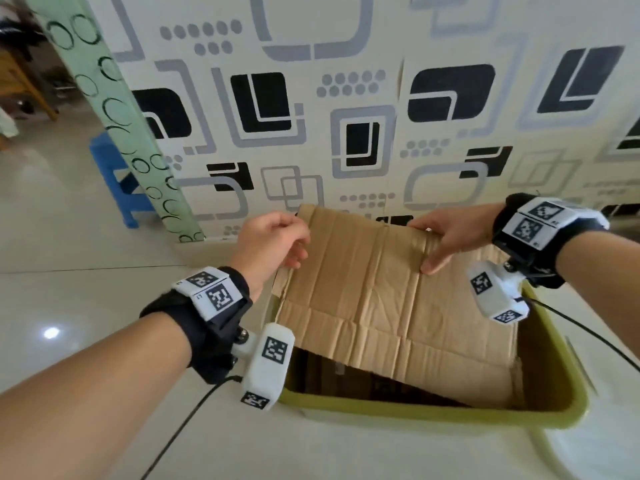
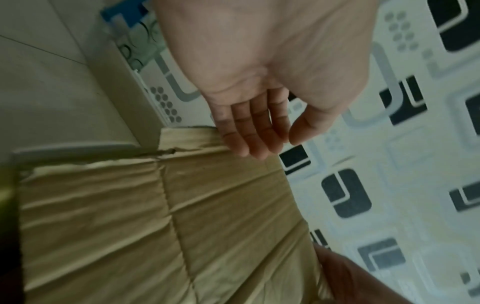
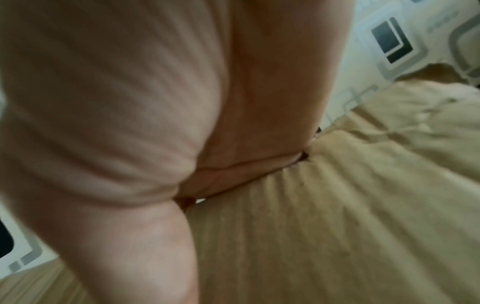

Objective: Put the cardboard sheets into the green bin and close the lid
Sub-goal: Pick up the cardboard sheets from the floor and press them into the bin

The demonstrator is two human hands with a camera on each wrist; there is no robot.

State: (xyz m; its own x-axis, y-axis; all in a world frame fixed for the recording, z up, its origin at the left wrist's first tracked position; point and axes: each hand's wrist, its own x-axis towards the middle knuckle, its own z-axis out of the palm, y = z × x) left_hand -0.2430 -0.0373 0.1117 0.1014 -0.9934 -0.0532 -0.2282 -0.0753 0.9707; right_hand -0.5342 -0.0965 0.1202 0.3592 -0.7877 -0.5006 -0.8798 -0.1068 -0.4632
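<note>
A creased brown cardboard sheet [image 1: 381, 299] leans tilted, its lower part down inside the olive-green bin [image 1: 561, 393] and its top edge toward the wall. My right hand [image 1: 436, 247] pinches the top right edge, thumb on the front face and fingers behind; the right wrist view shows the thumb [image 3: 135, 216] pressed flat on the cardboard [image 3: 324, 205]. My left hand [image 1: 294, 247] is at the top left corner. In the left wrist view its fingers [image 2: 249, 139] are straight and touch the cardboard [image 2: 155, 216] edge, thumb clear of it. More cardboard [image 1: 485, 258] lies behind, and the bin's inside is dark.
The bin stands on a pale tiled floor [image 1: 69, 289] close to a wall with black and grey patterned paper [image 1: 346, 98]. A green patterned pillar [image 1: 138, 143] and a blue stool [image 1: 110, 174] are at the left. Black cables [image 1: 180, 434] trail from both wrists.
</note>
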